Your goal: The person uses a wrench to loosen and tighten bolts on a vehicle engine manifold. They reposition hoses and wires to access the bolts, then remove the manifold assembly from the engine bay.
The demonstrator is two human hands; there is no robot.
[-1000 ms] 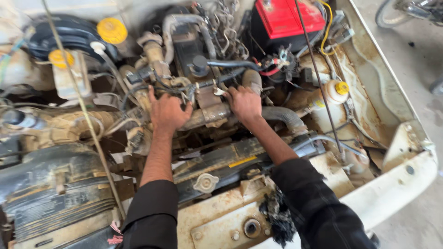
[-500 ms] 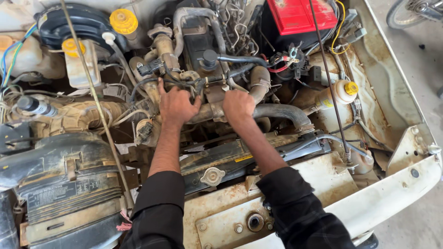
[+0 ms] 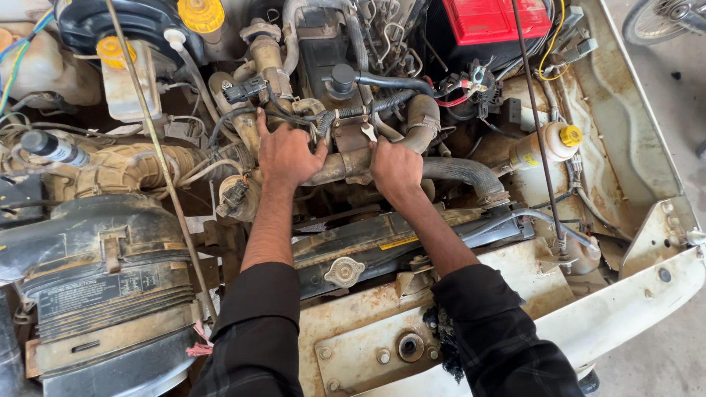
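We see an open engine bay (image 3: 632, 158) with rusty, cream-painted walls carrying everything. We take the radiator cap (image 3: 344, 272) as our landmark. Left of it sits a big, dusty black air-filter housing (image 3: 103, 294). Beyond it, in the far right corner, lies a red-topped battery (image 3: 500, 18). To its right stands a small pale reservoir with a yellow cap (image 3: 548, 145). Just below it runs the rust-stained front panel (image 3: 368, 345).
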